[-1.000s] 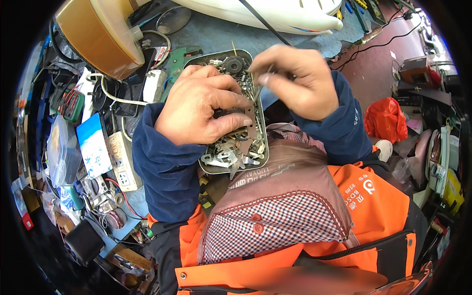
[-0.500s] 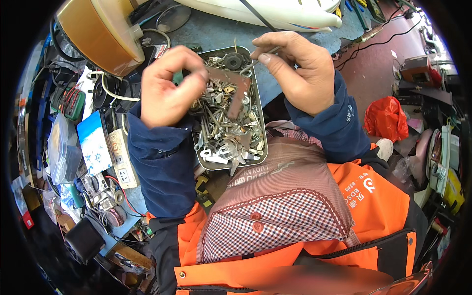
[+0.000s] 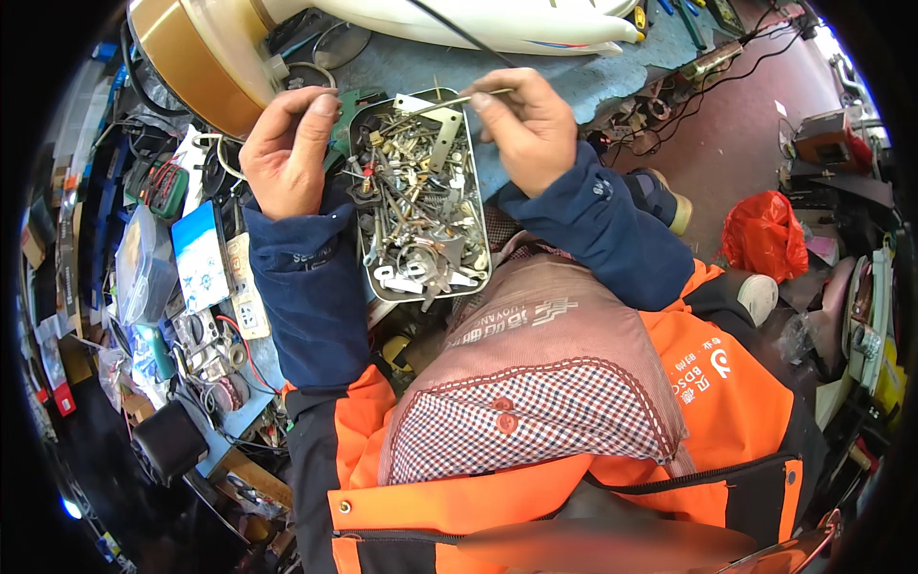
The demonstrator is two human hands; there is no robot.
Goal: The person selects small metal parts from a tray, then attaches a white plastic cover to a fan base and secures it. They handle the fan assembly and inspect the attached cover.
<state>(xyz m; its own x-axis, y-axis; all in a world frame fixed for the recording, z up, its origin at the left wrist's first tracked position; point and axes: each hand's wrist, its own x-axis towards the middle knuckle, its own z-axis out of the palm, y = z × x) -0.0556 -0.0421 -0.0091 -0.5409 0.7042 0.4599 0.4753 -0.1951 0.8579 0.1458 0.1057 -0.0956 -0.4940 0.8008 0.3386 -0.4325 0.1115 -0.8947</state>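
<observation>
Below my hands is a metal tray point(image 3: 485, 234) heaped with small hardware: screws, springs, washers and bits of metal. An L-shaped metal bracket point(image 3: 442, 151) with holes lies at its far end on top of the heap. Over that end, my right hand point(image 3: 532, 129) pinches a thin metal rod point(image 3: 449, 102) between thumb and fingers, its free end pointing left across the tray. Off the tray's far left corner, my left hand point(image 3: 287, 153) is raised with thumb and index finger pressed together. Whether anything sits in that pinch is too small to tell.
A white and gold appliance point(image 3: 196, 62) stands at the back left of the blue bench point(image 3: 564, 81). Left of my arm are a power strip point(image 3: 247, 287), a blue and white box point(image 3: 201, 256) and a clear plastic container point(image 3: 145, 263). A red plastic bag point(image 3: 763, 234) lies on the right.
My left hand has moved away from the tray to the left. The bracket looks brown earlier and silvery now. The rod now reaches out from my right hand over the tray.
</observation>
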